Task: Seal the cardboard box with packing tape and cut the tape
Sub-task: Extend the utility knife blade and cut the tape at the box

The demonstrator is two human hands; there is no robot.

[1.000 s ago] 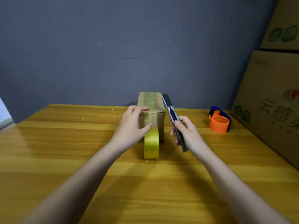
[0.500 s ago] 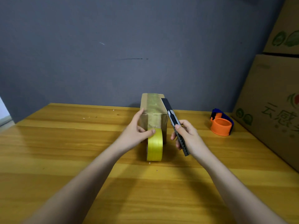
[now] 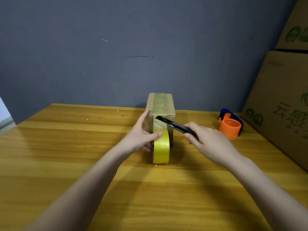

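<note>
Gripping the utility knife (image 3: 176, 125), my right hand (image 3: 210, 142) lays the blade across the near face of the small cardboard box (image 3: 160, 110), tip at the taped seam. My left hand (image 3: 141, 137) steadies the yellow tape roll (image 3: 161, 147), thumb curled over its top, forefinger up against the box's left edge. The roll stands on edge on the wooden table (image 3: 66, 147), touching the box.

A plain grey wall (image 3: 133, 47) fills the upper frame; below it, a yellow wood-grain worktop (image 3: 66, 155); stacked printed cartons (image 3: 283, 105) at right.
</note>
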